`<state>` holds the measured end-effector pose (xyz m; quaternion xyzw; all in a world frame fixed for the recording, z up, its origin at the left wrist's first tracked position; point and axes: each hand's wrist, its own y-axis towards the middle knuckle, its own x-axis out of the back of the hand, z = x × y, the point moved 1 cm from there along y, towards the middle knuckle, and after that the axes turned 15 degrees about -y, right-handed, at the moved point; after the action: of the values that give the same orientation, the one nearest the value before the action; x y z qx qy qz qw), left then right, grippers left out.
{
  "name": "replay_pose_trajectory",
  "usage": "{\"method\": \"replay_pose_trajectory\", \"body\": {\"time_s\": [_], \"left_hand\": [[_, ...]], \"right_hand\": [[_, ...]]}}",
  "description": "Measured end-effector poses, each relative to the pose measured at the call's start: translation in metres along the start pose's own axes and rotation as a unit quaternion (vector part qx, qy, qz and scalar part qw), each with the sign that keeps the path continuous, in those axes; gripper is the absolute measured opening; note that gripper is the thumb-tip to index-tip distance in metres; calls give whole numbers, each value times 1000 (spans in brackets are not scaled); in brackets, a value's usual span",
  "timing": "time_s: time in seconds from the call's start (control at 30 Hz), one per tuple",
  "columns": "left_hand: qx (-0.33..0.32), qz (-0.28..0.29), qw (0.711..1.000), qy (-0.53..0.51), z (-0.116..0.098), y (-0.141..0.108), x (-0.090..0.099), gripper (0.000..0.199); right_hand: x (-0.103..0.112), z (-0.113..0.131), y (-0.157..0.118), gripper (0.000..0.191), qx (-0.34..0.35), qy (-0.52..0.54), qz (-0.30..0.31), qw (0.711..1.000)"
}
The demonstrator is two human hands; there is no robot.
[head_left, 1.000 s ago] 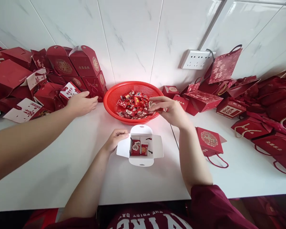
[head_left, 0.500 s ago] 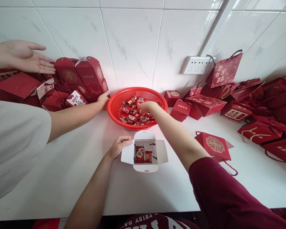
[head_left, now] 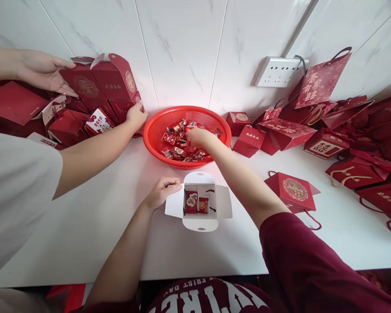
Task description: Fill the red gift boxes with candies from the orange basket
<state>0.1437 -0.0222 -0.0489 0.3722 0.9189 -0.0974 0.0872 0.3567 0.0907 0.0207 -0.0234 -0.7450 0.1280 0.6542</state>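
An open box with white inner flaps [head_left: 224, 202] stands on the white table, two red wrapped candies [head_left: 191, 202] inside it. My left hand [head_left: 164, 192] pinches the box's left flap between thumb and fingers. Beyond the box sits a red plastic basket [head_left: 153, 143] holding many wrapped candies [head_left: 179, 152]. My right hand [head_left: 198, 138] reaches down into the basket among the candies; its fingertips are hidden, so its hold cannot be made out.
Another person's hands [head_left: 48, 71] [head_left: 136, 116] are at stacked red boxes [head_left: 112, 82] at the left. Red gift boxes and bags [head_left: 295, 191] lie at the right. A power strip [head_left: 276, 71] is fixed to the tiled wall.
The other person's hands have closed in on the stacked boxes, which now sit slightly tilted. My right hand has shifted a little within the basket. The view has tipped down slightly.
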Motion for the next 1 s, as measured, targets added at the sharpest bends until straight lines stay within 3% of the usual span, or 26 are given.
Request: {"method": "replay_pose_trajectory", "body": {"time_s": [0.1,0.17,0.3,0.37,0.43,0.53,0.63,0.87,1.0], "left_hand": [[-6,-5,1000,11,-4,-2,-3,44],[-7,-7,1000,18,-5,-2,-4,44],[-2,-19,1000,22,-2,0,-3,42],[2,-27,999,19,1,1,-1,39],[5,-34,999,17,3,2,0,37],[8,-43,999,17,3,3,1,38],[9,-48,999,16,2,2,0,35],[-2,-45,999,18,-1,2,-1,40],[-27,-37,999,20,-1,1,-1,42]], "right_hand": [[13,-6,-46,32,-28,45,-138,989],[18,-12,-86,28,13,198,-258,946],[13,-17,-159,29,181,394,-237,869],[6,-13,-182,26,215,395,-195,872],[-2,-8,-195,25,203,363,-176,892],[-11,-2,-207,33,144,310,-235,910],[-16,-3,-221,38,112,292,-290,904],[-22,-9,-242,24,118,311,-299,894],[-49,-5,-240,22,77,352,-311,879]]}}
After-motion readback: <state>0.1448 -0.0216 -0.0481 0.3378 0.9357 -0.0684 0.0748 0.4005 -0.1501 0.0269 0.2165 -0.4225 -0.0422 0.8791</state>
